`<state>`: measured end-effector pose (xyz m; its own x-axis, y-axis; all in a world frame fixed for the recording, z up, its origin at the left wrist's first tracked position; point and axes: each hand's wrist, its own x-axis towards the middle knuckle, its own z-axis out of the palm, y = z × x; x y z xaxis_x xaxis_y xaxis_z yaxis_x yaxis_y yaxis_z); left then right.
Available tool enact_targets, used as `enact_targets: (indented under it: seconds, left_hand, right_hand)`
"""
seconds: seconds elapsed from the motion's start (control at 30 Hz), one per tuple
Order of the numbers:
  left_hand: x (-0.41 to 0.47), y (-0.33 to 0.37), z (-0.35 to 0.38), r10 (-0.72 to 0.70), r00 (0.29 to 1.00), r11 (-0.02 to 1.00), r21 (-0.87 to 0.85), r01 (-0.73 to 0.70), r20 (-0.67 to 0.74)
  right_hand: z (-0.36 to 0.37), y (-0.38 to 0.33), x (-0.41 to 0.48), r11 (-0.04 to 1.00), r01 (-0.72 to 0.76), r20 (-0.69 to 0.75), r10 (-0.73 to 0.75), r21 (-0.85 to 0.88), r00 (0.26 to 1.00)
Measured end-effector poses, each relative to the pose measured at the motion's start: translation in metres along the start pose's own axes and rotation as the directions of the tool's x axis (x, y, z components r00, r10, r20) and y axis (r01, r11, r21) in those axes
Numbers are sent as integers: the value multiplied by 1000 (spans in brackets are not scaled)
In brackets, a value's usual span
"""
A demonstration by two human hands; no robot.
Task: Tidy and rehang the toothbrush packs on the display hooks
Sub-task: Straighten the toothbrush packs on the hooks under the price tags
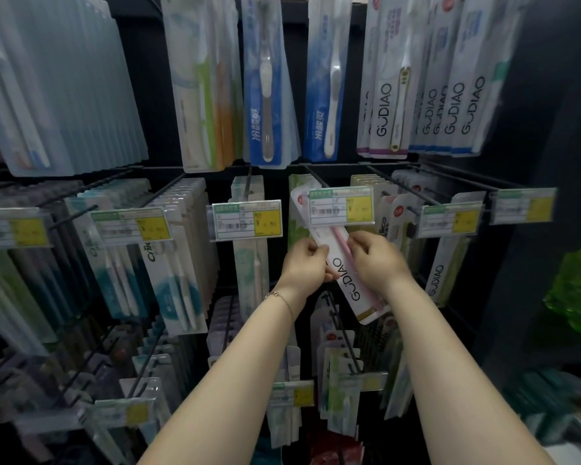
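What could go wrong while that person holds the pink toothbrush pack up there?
The pack is tilted, pinched between the left hand and right hand, its top behind a price tag. The tag covers the hook's tip there, so the pack may miss it or knock the tag askew. If the pinch slips, it could drop onto the packs hanging below.

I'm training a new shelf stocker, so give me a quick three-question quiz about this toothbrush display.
1. True or false: the left hand and right hand both grip the white GUDIAO card pack with the pink toothbrush.
2. The pack is: A upright, B tilted, C lying flat on a shelf.
3. What covers the pack's upper part?
Key: 1 true; 2 B; 3 the yellow-and-white price tag.
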<state>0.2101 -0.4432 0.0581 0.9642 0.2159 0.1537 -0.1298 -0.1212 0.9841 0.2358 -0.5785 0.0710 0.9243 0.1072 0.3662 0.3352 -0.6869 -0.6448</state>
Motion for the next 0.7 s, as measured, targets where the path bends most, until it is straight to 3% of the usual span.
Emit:
enact_targets:
  seconds: [0.1,0.23,0.47,0.7]
  left_hand:
    - [-1,2,2,-33,999,999,-36,34,38]
    - [1,7,0,26,997,993,-116,-18,69]
    - [5,0,-5,64,997,996,-59,-61,52]
    - [6,-17,-7,1,997,998,-70,5,81]
  right_hand:
    - [-8,-1,7,998,-45,74,48,-34,996]
    - [-15,-10,16,993,-114,117,110,27,987]
    - [-1,-8,1,1000,-15,-6,15,-19,1000]
    - [13,6,-16,998,44,-51,-45,-35,998]
